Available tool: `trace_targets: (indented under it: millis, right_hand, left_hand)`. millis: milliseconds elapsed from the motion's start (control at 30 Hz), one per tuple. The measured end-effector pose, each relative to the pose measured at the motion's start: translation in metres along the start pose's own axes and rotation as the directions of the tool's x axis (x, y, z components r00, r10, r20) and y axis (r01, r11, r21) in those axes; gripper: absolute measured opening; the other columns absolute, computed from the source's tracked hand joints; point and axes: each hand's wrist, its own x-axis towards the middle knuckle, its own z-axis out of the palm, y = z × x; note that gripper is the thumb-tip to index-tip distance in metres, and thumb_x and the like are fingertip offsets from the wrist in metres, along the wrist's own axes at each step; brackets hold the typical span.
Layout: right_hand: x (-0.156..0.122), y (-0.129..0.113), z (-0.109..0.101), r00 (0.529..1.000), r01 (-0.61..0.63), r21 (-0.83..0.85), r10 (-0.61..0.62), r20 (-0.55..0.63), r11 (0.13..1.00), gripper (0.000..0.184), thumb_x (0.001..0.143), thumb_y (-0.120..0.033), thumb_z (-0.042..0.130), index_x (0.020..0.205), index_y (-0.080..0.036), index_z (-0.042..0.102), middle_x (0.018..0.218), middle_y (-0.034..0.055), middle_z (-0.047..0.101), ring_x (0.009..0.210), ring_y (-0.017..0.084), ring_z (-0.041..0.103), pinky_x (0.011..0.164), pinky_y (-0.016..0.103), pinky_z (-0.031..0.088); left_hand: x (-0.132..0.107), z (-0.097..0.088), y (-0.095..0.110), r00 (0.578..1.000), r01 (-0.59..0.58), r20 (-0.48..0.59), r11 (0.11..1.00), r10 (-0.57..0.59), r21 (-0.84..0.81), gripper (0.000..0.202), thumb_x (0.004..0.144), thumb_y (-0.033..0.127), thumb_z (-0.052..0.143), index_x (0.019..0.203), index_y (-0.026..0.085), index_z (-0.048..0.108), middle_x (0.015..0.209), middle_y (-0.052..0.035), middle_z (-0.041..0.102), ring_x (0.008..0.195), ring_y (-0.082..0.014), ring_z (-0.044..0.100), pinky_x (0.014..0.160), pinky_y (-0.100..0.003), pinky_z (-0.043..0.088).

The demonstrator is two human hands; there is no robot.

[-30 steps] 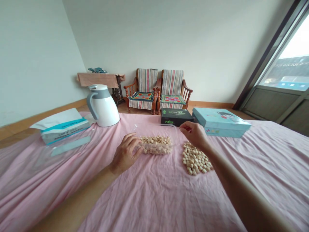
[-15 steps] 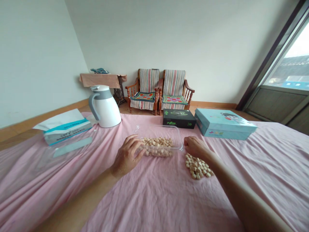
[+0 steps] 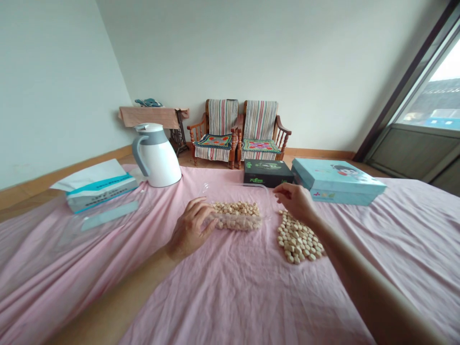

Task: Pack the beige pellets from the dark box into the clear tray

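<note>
A clear plastic container [image 3: 266, 201] holds many small, pale beige, rounded pieces [image 3: 235, 209] that look like beans or tiny biscuits. My left hand [image 3: 194, 224] grips its left end, thumb in front and fingers over the rim. To the right of the container, a loose pile of the same pieces [image 3: 298, 239] lies on the pink cloth [image 3: 230, 292]. Just above and behind that pile, by the container's right rim, is my right hand [image 3: 295, 202]. Its fingers are curled together at the tips; whether a piece is between them is hidden.
A black box [image 3: 268, 172] and a light blue box [image 3: 338, 182] stand behind on the right. On the left are a white thermos jug [image 3: 158, 158], a tissue pack [image 3: 100, 187] and a clear plastic lid [image 3: 109, 215]. Two wooden armchairs [image 3: 258, 127] stand against the wall.
My right hand has risen and moved slightly back and right, its fist loosening toward a pinch. More of the loose pile shows now. My left hand stays on the container.
</note>
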Motion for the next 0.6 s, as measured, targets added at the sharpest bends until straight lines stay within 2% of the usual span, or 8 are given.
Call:
trace_targets:
  millis: [100, 167, 233, 333, 500, 600]
  right_hand:
    - [-0.003, 0.021, 0.004, 0.989, 0.049, -0.331, 0.000, 0.148, 0.942, 0.020, 0.073, -0.012, 0.052, 0.080, -0.017, 0.069, 0.080, 0.0066, 0.071, 0.077, 0.018, 0.064, 0.068, 0.026, 0.040]
    - [-0.005, 0.029, 0.008, 0.969, 0.104, -0.450, 0.011, 0.246, 0.887, 0.021, 0.072, -0.011, 0.053, 0.082, -0.016, 0.070, 0.085, 0.0094, 0.071, 0.082, 0.020, 0.063, 0.070, 0.027, 0.039]
    - [-0.006, 0.033, 0.013, 0.956, 0.137, -0.519, 0.024, 0.293, 0.844, 0.020, 0.073, -0.012, 0.052, 0.082, -0.015, 0.070, 0.085, 0.0111, 0.071, 0.084, 0.022, 0.062, 0.070, 0.028, 0.037]
    - [-0.008, 0.034, 0.018, 0.953, 0.140, -0.554, 0.040, 0.300, 0.820, 0.020, 0.074, -0.011, 0.050, 0.078, -0.016, 0.069, 0.081, 0.0106, 0.070, 0.083, 0.022, 0.061, 0.069, 0.028, 0.035]
    - [-0.010, 0.037, 0.024, 0.965, 0.133, -0.538, 0.014, 0.260, 0.832, 0.019, 0.076, -0.013, 0.048, 0.075, -0.015, 0.066, 0.077, 0.0103, 0.069, 0.079, 0.021, 0.060, 0.071, 0.028, 0.036]
    - [-0.008, 0.040, 0.022, 0.987, 0.082, -0.484, -0.003, 0.161, 0.871, 0.015, 0.073, -0.012, 0.049, 0.073, -0.016, 0.064, 0.075, 0.0091, 0.067, 0.075, 0.020, 0.059, 0.069, 0.028, 0.037]
  left_hand:
    - [0.001, 0.000, 0.000, 1.000, 0.002, -0.004, 1.000, -0.002, 0.006, 0.013, 0.086, 0.021, 0.054, 0.098, 0.019, 0.056, 0.098, -0.0057, 0.061, 0.118, -0.0248, 0.047, 0.102, -0.042, 0.042]
    - [0.001, 0.000, 0.000, 1.000, -0.003, -0.007, 1.000, 0.003, 0.010, 0.013, 0.086, 0.021, 0.054, 0.098, 0.019, 0.055, 0.098, -0.0058, 0.060, 0.117, -0.0248, 0.047, 0.101, -0.043, 0.042]
    - [0.001, 0.000, 0.000, 1.000, -0.007, -0.008, 1.000, 0.007, 0.014, 0.012, 0.086, 0.020, 0.054, 0.098, 0.019, 0.055, 0.098, -0.0059, 0.060, 0.117, -0.0248, 0.048, 0.101, -0.043, 0.042]
    - [0.000, 0.000, 0.000, 1.000, -0.002, -0.006, 1.000, 0.003, 0.018, 0.012, 0.086, 0.021, 0.054, 0.098, 0.019, 0.055, 0.098, -0.0059, 0.060, 0.117, -0.0249, 0.048, 0.101, -0.044, 0.042]
    - [0.000, 0.000, 0.000, 1.000, -0.001, -0.011, 1.000, 0.001, 0.022, 0.012, 0.085, 0.020, 0.054, 0.097, 0.019, 0.055, 0.098, -0.0060, 0.060, 0.116, -0.0249, 0.048, 0.101, -0.043, 0.042]
    - [0.000, 0.000, 0.000, 1.000, 0.000, -0.013, 1.000, 0.000, 0.024, 0.012, 0.085, 0.020, 0.054, 0.097, 0.019, 0.055, 0.098, -0.0063, 0.060, 0.116, -0.0249, 0.048, 0.101, -0.043, 0.042]
